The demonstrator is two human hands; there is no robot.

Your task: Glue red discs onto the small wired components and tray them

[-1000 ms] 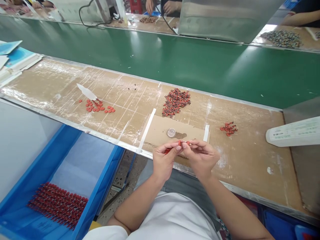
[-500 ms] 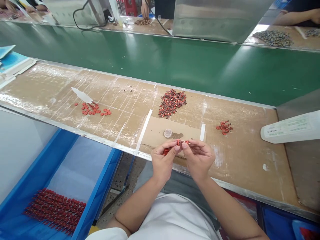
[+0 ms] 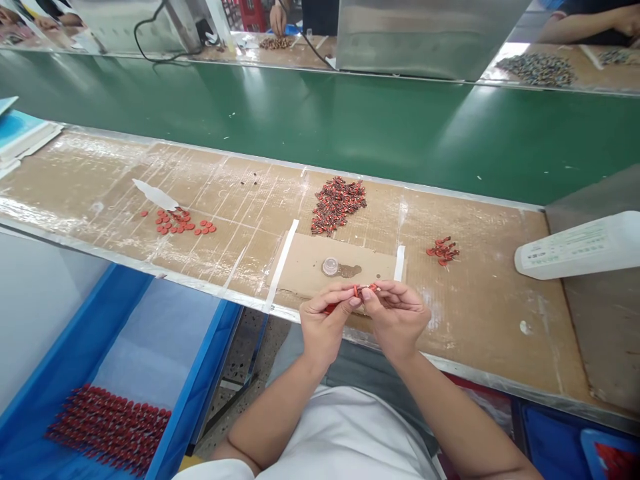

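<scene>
The left hand [image 3: 326, 325] and right hand [image 3: 397, 319] pinch a small red part [image 3: 358, 291], its shape hard to tell. Cardboard [image 3: 330, 248] lies just beyond

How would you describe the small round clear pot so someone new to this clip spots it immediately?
Find the brown work bench running along the green conveyor belt. Just beyond the person's left hand and right hand, a taped-down cardboard sheet lies on it. The pot sits on that sheet, the only round see-through thing there, with a dark stain touching its right side.
</scene>
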